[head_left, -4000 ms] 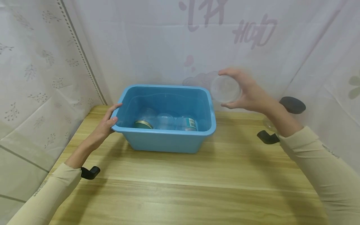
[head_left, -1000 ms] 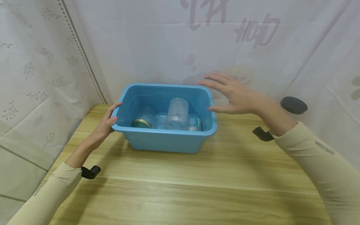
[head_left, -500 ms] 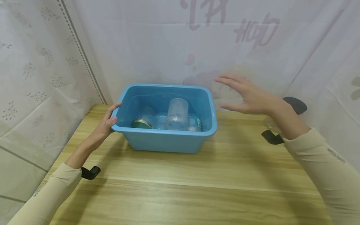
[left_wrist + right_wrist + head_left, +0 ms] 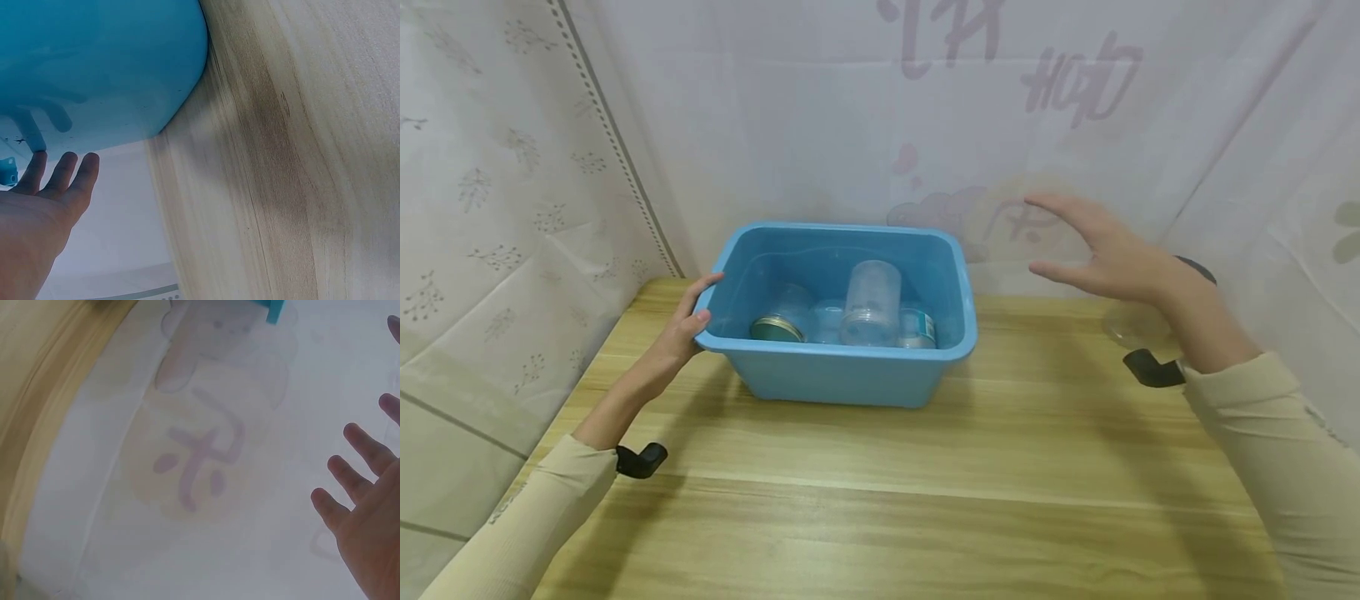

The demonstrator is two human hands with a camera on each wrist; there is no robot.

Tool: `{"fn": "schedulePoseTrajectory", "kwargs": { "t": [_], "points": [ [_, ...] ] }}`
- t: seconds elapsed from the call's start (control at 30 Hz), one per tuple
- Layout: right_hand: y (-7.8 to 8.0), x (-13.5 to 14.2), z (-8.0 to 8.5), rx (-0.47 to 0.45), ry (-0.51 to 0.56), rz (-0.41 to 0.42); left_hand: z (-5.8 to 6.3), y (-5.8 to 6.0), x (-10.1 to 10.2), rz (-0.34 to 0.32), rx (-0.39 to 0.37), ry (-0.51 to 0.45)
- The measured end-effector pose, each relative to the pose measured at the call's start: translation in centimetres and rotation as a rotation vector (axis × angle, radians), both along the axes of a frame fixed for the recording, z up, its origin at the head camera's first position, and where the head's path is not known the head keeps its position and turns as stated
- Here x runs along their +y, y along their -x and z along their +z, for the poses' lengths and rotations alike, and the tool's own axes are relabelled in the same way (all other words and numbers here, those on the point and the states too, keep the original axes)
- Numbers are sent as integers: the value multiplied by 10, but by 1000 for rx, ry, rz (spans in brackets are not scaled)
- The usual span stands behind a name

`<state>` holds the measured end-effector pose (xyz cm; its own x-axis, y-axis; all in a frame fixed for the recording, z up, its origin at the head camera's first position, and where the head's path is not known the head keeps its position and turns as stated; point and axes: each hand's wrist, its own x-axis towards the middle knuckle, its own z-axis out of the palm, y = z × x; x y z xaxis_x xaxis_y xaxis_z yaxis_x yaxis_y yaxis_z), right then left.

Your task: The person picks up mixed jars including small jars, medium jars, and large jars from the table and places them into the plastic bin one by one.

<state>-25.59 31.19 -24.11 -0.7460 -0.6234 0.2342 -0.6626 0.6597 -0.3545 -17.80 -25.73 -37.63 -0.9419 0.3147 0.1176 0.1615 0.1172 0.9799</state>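
A blue plastic tub [image 4: 842,375] stands on the wooden table, gripped at its left rim by my left hand [image 4: 679,335], thumb over the edge. In the left wrist view, that hand's fingers [image 4: 84,178] lie against the tub's outside. Inside the tub are a clear jar with a green and gold lid [image 4: 778,328], a tilted frosted clear jar [image 4: 874,302] and a jar with a teal label [image 4: 919,327]. My right hand [image 4: 1112,258] hovers in the air right of the tub, thumb and fingers spread apart, holding nothing.
Behind my right wrist stands a clear jar [image 4: 1135,325] with a black lid [image 4: 1198,268], partly hidden. White printed cloth [image 4: 820,125] hangs behind the table [image 4: 850,517] and along both sides.
Four seconds ago my right hand held the frosted jar beside the tub; that jar now lies inside. The emptied right hand has since drawn back rightward. My left hand stays on the rim.
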Motion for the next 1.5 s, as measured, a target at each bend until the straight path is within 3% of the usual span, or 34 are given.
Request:
{"fn": "schedulePoseTrajectory", "kwargs": {
  "t": [0.2,0.53,0.73,1.1,1.5],
  "points": [
    [2,17,0,-59,46,-71,1,0,1,3,1,2],
    [1,30,-5,-26,85,-107,1,1,1,10,-4,1],
    [-4,38,-14,-65,126,-146,-1,-1,1,6,4,6],
    [-4,57,-34,-129,319,-208,-1,-2,1,9,11,-5],
    [-11,82,-38,-119,614,-403,-1,-2,1,16,12,2]
  ]
}}
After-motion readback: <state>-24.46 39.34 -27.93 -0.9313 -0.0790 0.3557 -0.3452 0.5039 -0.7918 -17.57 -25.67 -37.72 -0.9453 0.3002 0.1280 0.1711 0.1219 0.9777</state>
